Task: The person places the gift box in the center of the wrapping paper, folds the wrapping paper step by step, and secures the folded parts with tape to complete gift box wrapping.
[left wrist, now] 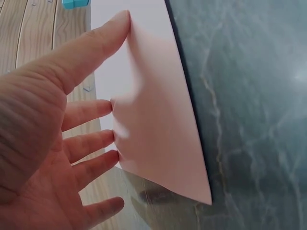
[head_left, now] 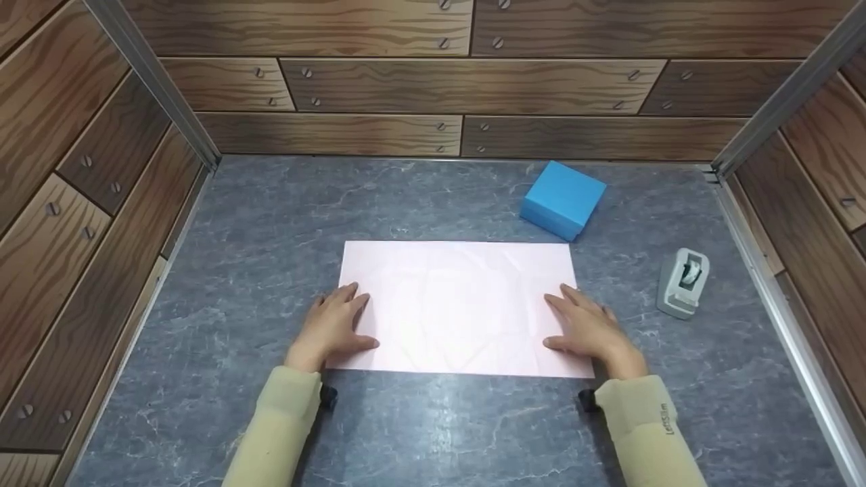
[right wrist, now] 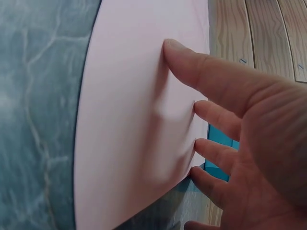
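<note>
A pale pink sheet of paper [head_left: 460, 304] with faint creases lies flat on the table. At its left side my left hand [head_left: 333, 327] rests with spread fingers, the thumb and fingertips touching the paper. My right hand [head_left: 587, 326] does the same at the right side. In the left wrist view, the thumb and several fingertips of the left hand [left wrist: 62, 124] meet the sheet [left wrist: 163, 120]. The right wrist view has the right hand [right wrist: 244, 134] with thumb and fingertips on the paper [right wrist: 124, 120]. Neither hand grips anything.
Behind the sheet's right corner sits a blue box [head_left: 567, 196]. A grey tape dispenser [head_left: 683, 284] stands to the right on the dark marbled table [head_left: 433, 433]. Wood-patterned panels [head_left: 379, 84] wall in the back and both sides, with metal rails [head_left: 788, 338] along the edges.
</note>
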The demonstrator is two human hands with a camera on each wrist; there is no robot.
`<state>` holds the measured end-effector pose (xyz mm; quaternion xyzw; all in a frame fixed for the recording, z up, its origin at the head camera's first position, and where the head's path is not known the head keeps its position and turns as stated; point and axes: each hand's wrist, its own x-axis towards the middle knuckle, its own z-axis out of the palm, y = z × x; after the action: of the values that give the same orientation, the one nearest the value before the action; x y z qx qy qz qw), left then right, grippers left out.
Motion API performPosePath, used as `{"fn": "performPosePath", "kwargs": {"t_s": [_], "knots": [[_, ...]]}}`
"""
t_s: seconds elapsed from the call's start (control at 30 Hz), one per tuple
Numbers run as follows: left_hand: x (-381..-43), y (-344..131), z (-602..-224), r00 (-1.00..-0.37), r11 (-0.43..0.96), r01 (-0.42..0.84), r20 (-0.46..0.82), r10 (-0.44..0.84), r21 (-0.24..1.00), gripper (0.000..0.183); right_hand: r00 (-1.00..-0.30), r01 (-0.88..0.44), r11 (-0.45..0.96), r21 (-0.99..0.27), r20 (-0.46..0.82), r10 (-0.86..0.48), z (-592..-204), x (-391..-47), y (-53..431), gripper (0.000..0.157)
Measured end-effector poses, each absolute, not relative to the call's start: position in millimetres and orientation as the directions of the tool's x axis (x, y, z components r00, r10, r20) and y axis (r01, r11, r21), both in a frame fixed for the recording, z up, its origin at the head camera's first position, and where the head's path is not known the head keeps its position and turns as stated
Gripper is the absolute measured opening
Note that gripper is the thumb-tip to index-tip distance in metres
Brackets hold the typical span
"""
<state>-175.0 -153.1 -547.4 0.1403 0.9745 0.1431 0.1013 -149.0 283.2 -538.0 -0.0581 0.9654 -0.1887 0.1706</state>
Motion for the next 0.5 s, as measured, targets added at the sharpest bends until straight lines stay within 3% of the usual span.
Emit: {"fn": "performPosePath", "kwargs": {"t_s": [0.5], "knots": [[-172.1, -152.4, -546.4, -0.938, 0.916, 0.27, -0.136, 0.32, 0.296, 0.087, -0.942, -0.08, 0.92, -0.383, -0.273, -0.196, -538.0, -144.8, 283.5, 0.081]]}}
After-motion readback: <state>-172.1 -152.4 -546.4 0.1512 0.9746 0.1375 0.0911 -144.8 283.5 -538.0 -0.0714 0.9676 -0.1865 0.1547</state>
